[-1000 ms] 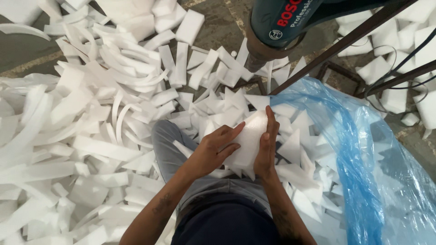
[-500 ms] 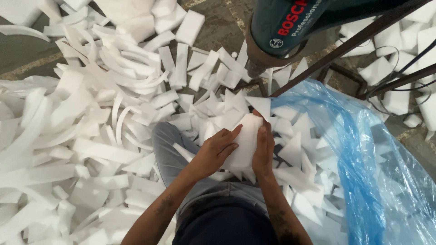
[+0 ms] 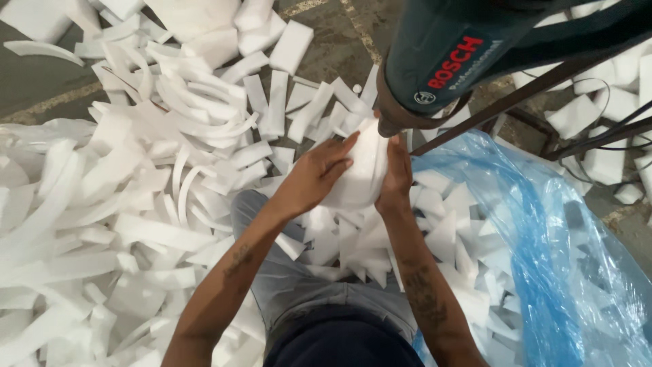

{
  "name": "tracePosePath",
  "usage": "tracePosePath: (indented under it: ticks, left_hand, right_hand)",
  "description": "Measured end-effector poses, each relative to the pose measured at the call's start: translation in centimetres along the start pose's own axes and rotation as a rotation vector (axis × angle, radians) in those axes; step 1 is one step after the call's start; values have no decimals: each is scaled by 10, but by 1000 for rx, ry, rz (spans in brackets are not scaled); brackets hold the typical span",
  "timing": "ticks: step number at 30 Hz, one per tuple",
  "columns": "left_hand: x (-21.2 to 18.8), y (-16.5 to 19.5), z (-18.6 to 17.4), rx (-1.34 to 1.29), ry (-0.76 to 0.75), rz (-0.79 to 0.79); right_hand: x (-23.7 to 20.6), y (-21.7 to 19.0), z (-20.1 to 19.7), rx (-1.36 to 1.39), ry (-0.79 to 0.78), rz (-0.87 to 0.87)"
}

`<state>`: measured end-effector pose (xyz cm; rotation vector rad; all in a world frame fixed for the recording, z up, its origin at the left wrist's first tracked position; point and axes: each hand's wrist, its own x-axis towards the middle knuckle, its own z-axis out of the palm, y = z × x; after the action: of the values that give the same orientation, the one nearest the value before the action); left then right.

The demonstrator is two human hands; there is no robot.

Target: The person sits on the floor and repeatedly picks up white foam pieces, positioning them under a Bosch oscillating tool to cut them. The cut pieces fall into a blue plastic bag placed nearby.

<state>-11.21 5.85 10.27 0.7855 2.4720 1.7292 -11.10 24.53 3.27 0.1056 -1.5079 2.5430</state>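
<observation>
Head view: left hand and right hand clasp a white foam piece from both sides. Foam looks smooth, rounded, its top touching a dark green power tool.

- matt white foam block, soft-looking
- glossy, crinkled blue plastic bag
- smooth dark green plastic power tool at twelve o'clock
- rough concrete floor

arms: bare, 2 forearm tattoos | trousers: grey | top: dark navy
</observation>
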Motion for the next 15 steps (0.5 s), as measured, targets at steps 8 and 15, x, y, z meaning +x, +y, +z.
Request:
tracePosePath:
  ticks: [8, 15]
  left_hand:
    - [12, 12, -7, 100, 32, 31]
    - [-60, 11, 44, 181, 70, 105]
  right_hand:
    - [25, 13, -12, -41, -6, -60]
    - [-58, 17, -22, -635, 74, -168]
